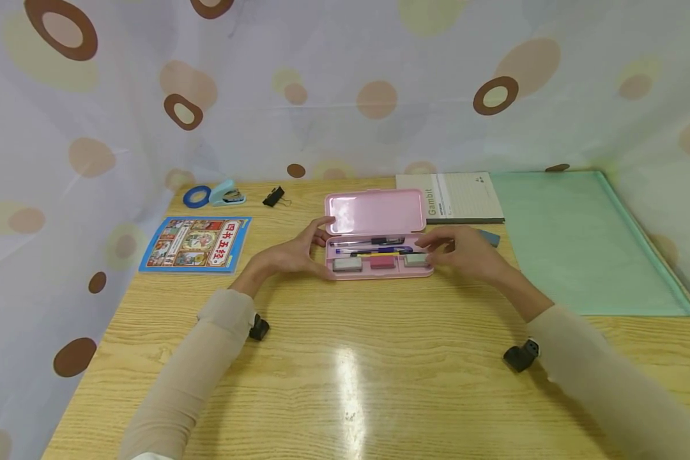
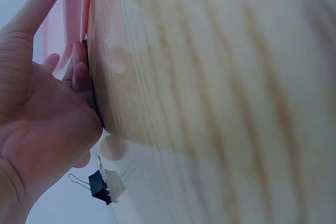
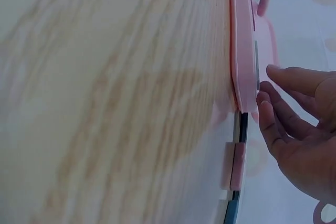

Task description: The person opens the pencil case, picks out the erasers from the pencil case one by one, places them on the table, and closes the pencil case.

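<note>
A pink pencil case (image 1: 384, 276) lies open on the table, its lid (image 1: 375, 212) tipped back. Inside are several pens, among them a black-capped pen (image 1: 388, 241) and a blue pen (image 1: 356, 251). Its front row holds a white eraser (image 1: 347, 264), a red eraser (image 1: 382, 262) and a pale eraser (image 1: 416, 260). My left hand (image 1: 296, 254) grips the case's left end, thumb at the front corner. At the right end my right hand (image 1: 462, 251) has its fingertips by the pale eraser; in the right wrist view its thumb and fingers stand apart.
A blue block (image 1: 487, 237) and a pink block (image 3: 238, 166) lie beyond the case's right end. Behind are a notebook (image 1: 466, 195) and a green mesh pouch (image 1: 586, 243). Leftward lie a booklet (image 1: 198, 244), blue tape (image 1: 197, 197), a stapler (image 1: 227, 193) and a binder clip (image 1: 274, 196).
</note>
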